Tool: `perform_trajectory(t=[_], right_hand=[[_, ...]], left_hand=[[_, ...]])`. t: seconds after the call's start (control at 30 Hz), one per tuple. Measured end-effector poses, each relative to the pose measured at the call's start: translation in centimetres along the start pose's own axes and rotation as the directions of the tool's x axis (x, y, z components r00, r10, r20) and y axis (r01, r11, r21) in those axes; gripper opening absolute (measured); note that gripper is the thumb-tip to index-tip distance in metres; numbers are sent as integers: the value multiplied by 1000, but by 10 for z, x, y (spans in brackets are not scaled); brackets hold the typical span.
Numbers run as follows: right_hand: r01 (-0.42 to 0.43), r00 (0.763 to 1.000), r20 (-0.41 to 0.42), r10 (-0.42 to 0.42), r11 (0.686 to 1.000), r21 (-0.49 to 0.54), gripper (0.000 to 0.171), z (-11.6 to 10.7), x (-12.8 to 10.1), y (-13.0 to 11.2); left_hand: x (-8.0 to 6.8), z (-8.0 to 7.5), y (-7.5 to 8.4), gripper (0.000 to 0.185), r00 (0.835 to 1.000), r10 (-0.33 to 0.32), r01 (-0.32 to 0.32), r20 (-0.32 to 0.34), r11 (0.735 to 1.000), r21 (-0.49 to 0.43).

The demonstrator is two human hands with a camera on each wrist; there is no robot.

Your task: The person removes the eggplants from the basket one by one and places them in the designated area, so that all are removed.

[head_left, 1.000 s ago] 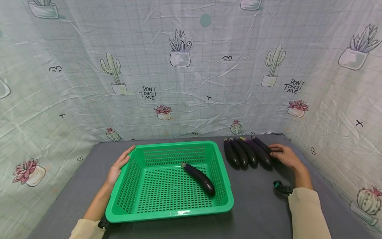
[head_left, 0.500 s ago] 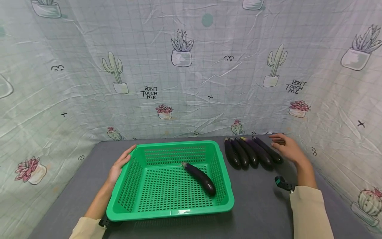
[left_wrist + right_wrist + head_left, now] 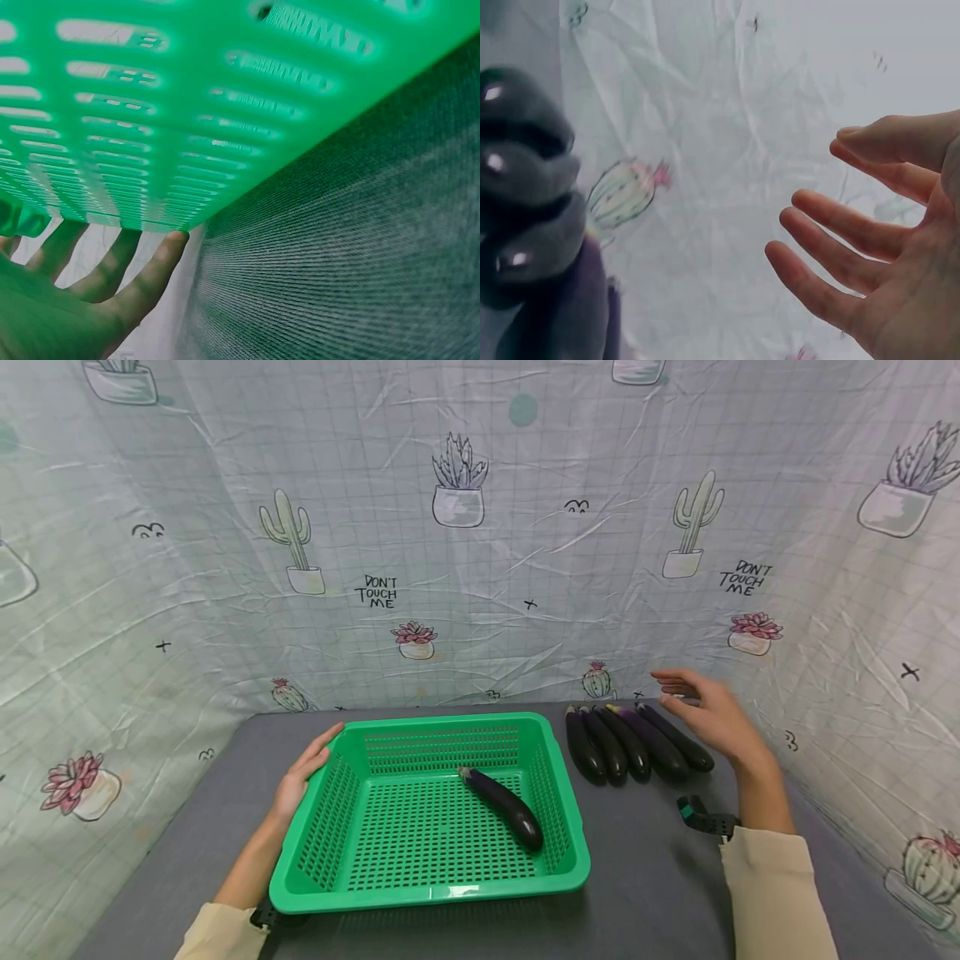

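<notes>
A green perforated plastic basket [image 3: 429, 899] stands in the middle of the head view, and one dark purple eggplant [image 3: 508, 810] lies slantwise on its floor. Along the basket's left side rests my left hand [image 3: 296, 781]; in the left wrist view its spread fingertips [image 3: 177, 237] touch the slotted wall. My right hand [image 3: 712, 714] is raised beyond the stem end of the rightmost eggplant [image 3: 678, 739], holding nothing. The right wrist view shows its fingers [image 3: 810, 281] extended and apart from the shiny eggplants [image 3: 525, 176] at the left.
Several eggplants [image 3: 585, 752] lie side by side right of the basket, stems toward the back. A grey cloth [image 3: 637, 877] covers the table. A cactus-print curtain [image 3: 480, 568] encloses the back and both sides.
My right hand has left the rightmost eggplant, rising and drifting toward the back left. That eggplant now lies fully in view beside the others. My left hand stays on the basket.
</notes>
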State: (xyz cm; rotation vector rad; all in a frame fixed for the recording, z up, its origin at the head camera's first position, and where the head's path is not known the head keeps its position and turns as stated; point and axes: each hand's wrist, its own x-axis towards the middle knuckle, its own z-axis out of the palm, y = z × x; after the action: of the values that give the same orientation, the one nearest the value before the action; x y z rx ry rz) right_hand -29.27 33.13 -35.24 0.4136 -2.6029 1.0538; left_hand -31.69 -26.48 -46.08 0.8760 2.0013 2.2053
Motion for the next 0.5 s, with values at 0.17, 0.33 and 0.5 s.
perform_trajectory(t=[0.17,0.33,0.5], right_hand=[[32,999,-8,-32,999,18,46,5,1,-22],[82,997,-11,-81,996,43,46,10,-1,-42],[144,990,-10,-143,988,54,46,15,-3,-59]], left_hand=[[0,1,0,55,999,-2,9,-52,993,120],[0,0,0,55,1000,-7,8,-14,999,33],[2,0,0,55,998,-21,30,-59,989,143]])
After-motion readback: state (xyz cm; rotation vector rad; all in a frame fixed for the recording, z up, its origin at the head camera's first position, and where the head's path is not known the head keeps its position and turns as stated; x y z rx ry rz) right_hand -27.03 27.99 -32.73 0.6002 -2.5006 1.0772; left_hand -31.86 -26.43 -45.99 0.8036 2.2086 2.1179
